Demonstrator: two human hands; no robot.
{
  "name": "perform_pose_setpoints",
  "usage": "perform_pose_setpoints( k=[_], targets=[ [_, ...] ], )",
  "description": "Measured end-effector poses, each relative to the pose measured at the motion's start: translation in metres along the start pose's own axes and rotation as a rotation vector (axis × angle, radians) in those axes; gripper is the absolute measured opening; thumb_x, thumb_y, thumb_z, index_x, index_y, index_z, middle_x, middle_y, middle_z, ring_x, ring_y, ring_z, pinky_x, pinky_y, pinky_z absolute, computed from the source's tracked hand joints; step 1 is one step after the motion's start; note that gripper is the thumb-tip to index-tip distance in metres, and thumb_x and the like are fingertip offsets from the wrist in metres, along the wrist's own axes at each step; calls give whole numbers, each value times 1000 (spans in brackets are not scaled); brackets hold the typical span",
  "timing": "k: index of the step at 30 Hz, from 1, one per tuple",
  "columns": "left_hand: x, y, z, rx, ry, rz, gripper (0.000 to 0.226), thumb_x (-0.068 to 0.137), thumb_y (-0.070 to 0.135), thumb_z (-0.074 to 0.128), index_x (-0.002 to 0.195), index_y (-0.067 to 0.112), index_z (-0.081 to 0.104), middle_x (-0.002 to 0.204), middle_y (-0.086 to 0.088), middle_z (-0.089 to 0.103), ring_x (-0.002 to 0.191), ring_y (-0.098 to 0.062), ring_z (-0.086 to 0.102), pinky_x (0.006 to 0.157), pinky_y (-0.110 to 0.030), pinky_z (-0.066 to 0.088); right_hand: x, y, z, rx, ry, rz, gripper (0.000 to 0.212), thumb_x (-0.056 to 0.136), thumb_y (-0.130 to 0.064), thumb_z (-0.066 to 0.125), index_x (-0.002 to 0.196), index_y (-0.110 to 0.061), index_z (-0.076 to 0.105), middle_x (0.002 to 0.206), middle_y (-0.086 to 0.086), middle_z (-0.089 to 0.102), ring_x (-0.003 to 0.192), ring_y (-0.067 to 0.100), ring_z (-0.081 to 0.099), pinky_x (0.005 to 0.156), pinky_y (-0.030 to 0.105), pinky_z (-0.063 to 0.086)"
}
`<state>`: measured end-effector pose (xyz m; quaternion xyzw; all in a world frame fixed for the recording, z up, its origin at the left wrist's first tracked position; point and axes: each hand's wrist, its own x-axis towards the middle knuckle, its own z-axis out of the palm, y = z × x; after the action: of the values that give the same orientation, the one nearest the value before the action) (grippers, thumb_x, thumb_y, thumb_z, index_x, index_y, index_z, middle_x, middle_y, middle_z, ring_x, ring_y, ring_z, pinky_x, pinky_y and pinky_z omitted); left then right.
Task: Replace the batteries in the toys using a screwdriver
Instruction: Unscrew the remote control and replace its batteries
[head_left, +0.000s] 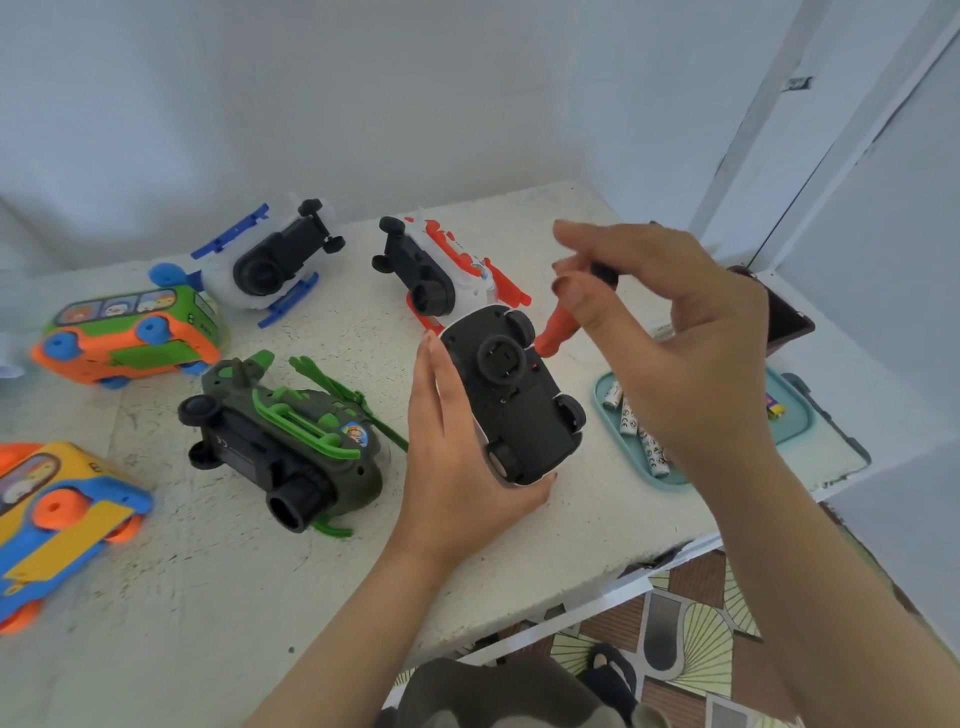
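The upturned toy car (511, 400), black underside showing, is held over the worktop (260, 597) by the left hand (447, 467), its grip clamped round the car's sides. At the car's far edge, the right hand (670, 332) has its grip pinched on the red-and-black screwdriver (558, 327). Right of the car, batteries (631, 421) lie in a teal tray (795, 421). Left of the car lies a green helicopter toy (291, 441).

Olive trousers (493, 693), black sandal (615, 675)

Speckled white table (208, 597), patterned floor (691, 639), black sandal (615, 680)
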<state>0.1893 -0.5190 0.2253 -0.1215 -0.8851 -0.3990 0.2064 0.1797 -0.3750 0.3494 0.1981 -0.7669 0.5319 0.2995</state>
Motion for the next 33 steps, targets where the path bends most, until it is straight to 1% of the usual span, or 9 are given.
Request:
perform_pose_setpoints(
  k=[3,6,10,13,15,21,25,30,33],
  targets=[
    [0,0,0,-3,3,0,126,66,52,73,153,7,-6,160,-17,4,149,-6,-8,118,-16,1,-1,1,-2,32,-18,49,21,92,-8,58,112,-10,64,81,4,72,79,16,69,98,44,45],
    [0,1,0,-12,7,-2,125,66,53,72,153,8,-6,160,-16,4,149,-6,-8,118,-16,1,-5,2,-4,15,-51,63,26,95,-2,47,113,-5,64,77,8,68,85,14,68,100,26,42],
    [0,1,0,-10,12,4,125,66,52,73,153,8,-5,160,-15,4,149,-6,-8,119,-17,3,-6,-1,-1,9,-56,21,26,93,-13,48,114,-19,63,85,-1,68,114,22,59,104,43,41],
    [0,1,1,-10,13,1,125,66,52,74,153,8,-6,159,-18,5,149,-11,-4,119,-19,4,-6,-2,-2,-27,-18,18,22,87,-25,66,108,-28,65,88,-6,63,96,27,60,91,47,45],
    [0,2,1,-7,15,1,124,67,55,71,152,6,-5,159,-21,7,149,-15,0,120,-20,5,-6,-2,-2,-20,8,21,25,84,-23,72,108,-22,68,82,-7,65,88,27,62,88,46,46],
    [0,2,1,8,20,0,126,66,52,75,152,6,-5,159,-19,7,149,-13,-1,119,-19,4,-6,0,-6,12,-6,79,22,89,-8,63,111,-7,64,82,2,71,81,14,69,95,39,47],
    [-1,1,2,9,22,-2,129,64,49,79,153,7,-5,159,-18,5,149,-9,-5,119,-18,4,-8,1,-5,1,-40,73,25,92,-6,53,114,-5,65,77,5,68,85,17,68,98,39,46],
    [0,1,1,-3,10,-3,127,66,53,75,153,8,-7,159,-18,5,150,-14,-3,120,-20,5,-7,-3,-2,-42,14,30,25,83,-30,69,106,-19,67,84,4,68,98,19,60,95,36,45],
    [-1,1,1,6,16,2,125,67,56,70,152,4,-6,159,-20,5,149,-11,-5,119,-19,3,-7,-2,-3,-58,30,9,23,83,-28,72,103,-18,70,75,-3,69,88,20,61,92,50,42]
  ],
)
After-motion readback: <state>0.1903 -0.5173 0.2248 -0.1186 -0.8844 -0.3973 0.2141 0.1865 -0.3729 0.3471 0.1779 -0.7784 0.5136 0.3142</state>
